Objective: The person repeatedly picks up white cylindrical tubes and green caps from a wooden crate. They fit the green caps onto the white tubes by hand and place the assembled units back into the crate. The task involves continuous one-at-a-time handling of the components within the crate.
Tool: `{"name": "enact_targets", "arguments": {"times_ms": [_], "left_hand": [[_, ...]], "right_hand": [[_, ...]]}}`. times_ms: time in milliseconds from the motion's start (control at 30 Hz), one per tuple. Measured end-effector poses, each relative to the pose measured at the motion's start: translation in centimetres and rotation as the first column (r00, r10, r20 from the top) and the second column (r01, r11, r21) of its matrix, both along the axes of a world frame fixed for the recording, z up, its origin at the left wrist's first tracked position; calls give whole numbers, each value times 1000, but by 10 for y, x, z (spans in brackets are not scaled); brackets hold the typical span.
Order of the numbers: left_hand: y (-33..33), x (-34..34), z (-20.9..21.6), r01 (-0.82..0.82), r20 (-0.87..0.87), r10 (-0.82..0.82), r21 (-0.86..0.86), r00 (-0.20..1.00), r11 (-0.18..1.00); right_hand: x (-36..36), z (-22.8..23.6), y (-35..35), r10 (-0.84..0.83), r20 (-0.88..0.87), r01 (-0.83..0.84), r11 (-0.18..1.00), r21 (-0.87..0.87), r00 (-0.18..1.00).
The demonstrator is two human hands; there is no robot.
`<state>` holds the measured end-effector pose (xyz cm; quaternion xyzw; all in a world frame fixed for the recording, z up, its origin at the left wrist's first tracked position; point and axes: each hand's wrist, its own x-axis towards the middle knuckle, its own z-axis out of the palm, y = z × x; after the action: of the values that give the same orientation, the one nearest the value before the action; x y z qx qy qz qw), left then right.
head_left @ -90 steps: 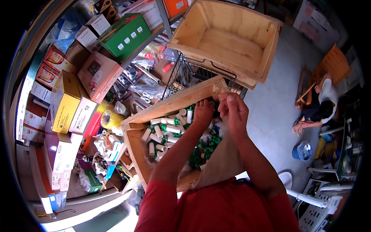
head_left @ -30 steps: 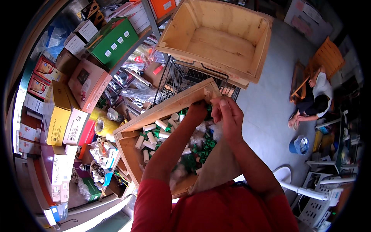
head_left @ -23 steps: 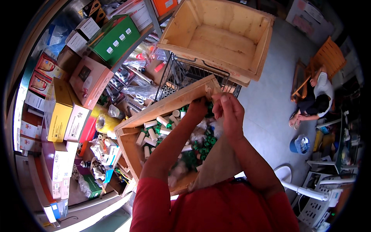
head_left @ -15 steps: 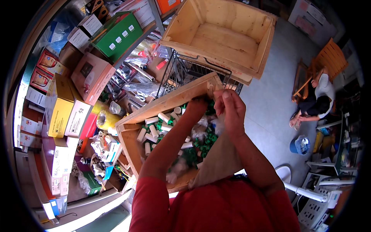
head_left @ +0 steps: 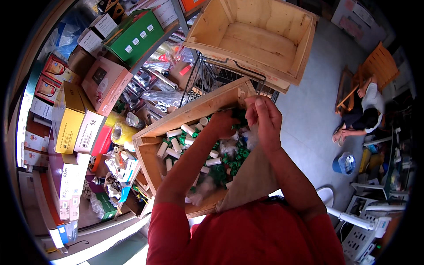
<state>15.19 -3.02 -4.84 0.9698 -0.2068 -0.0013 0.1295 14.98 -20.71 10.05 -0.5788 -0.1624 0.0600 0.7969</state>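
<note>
A wooden crate (head_left: 176, 118) in front of me holds short white plastic tubes (head_left: 175, 145), small green plastic pieces (head_left: 240, 155) and crumpled clear plastic bags (head_left: 228, 148). My left hand (head_left: 222, 123) reaches down into its far part, fingers curled in among the pieces. What lies under those fingers is hidden. At the crate's far right corner, my right hand (head_left: 266, 117) is closed, pinching the top edge of a beige cloth (head_left: 252, 183). The cloth slopes from there toward my waist, covering the crate's right side.
Another wooden crate (head_left: 260, 44) rests on a black wire basket (head_left: 229, 70) beyond. Shelves on the left carry a green box (head_left: 134, 37), a yellow box (head_left: 70, 119) and other cartons. At right, a person (head_left: 369, 110) sits low near a wooden chair (head_left: 380, 62) and a blue bucket (head_left: 343, 163).
My left hand has drawn back slightly from the crate's far corner toward me, showing more of its fingers. My right hand keeps its pinch on the cloth, raised a little.
</note>
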Motion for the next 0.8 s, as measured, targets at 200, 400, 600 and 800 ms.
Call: {"name": "enact_targets", "arguments": {"times_ms": [200,400,600,800], "left_hand": [[2,-1,-10,-75,-9,75,-62,997,995],[-4,-16,23,-276,-114,259,-182,959,944],[-1,-25,33,-429,-291,349,-282,891,858],[2,-41,49,-379,-345,275,-284,897,881]], "right_hand": [[1,-3,1,8,-8,-8,1000,12,1000],[3,-5,0,3,3,-3,1000,18,1000],[1,-2,2,4,-3,-4,1000,-3,1000],[-1,-2,1,-2,4,2,1000,-2,1000]]}}
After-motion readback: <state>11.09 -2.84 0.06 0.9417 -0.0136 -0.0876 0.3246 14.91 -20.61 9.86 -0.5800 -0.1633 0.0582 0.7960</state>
